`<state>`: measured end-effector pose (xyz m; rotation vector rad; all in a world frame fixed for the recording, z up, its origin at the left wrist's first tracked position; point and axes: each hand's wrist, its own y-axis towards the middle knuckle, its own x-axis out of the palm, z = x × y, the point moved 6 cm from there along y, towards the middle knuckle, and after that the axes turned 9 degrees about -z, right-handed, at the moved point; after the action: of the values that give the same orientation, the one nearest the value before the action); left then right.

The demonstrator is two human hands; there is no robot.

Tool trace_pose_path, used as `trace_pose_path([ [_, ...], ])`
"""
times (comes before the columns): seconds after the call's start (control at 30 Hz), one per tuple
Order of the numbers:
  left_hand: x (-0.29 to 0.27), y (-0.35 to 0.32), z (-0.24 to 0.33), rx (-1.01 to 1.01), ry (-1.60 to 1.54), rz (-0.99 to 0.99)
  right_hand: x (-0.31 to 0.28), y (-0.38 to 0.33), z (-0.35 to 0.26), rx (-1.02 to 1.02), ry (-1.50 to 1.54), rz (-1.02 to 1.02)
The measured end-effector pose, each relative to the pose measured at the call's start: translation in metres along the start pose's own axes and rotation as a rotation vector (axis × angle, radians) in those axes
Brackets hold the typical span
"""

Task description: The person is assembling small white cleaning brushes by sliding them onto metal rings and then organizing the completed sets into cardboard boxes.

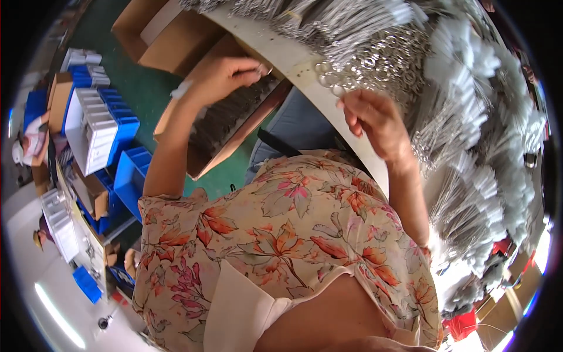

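Note:
My left hand (226, 75) reaches out over an open cardboard box (234, 126) filled with dark metal parts; its fingertips pinch a small metal ring (264, 70) by the white table edge (293, 61). My right hand (375, 120) hovers at the table edge, fingers curled, right beside a heap of metal rings (363, 58); whether it holds one is unclear. Bundles of silver wire pieces with white ends (469, 117) cover the table. My floral blouse (281, 234) fills the lower middle.
More cardboard boxes (158, 35) stand on the green floor beyond the open one. Blue plastic bins (126, 170) and a white tray of small parts (88, 126) sit at the left. Red items (463, 322) lie at the lower right.

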<state>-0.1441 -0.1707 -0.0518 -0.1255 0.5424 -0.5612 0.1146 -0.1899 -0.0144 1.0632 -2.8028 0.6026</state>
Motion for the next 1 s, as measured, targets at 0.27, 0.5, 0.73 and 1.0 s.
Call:
trace_pose_path([
  [0.27, 0.079, 0.032, -0.156, -0.066, 0.549, -0.207, 0.005, -0.013, 0.052, 0.167, 0.137, 0.086],
  [0.5, 0.062, 0.071, -0.225, 0.006, 0.451, 0.138, 0.003, -0.017, 0.064, 0.183, 0.269, 0.173],
  [0.73, 0.039, -0.022, -0.239, -0.409, -0.104, 0.733, -0.005, -0.017, 0.052, 0.135, 0.259, 0.155],
  [1.0, -0.109, 0.057, 0.099, 0.563, 0.043, 1.009, -0.031, -0.039, 0.014, -0.064, 0.146, -0.019],
])
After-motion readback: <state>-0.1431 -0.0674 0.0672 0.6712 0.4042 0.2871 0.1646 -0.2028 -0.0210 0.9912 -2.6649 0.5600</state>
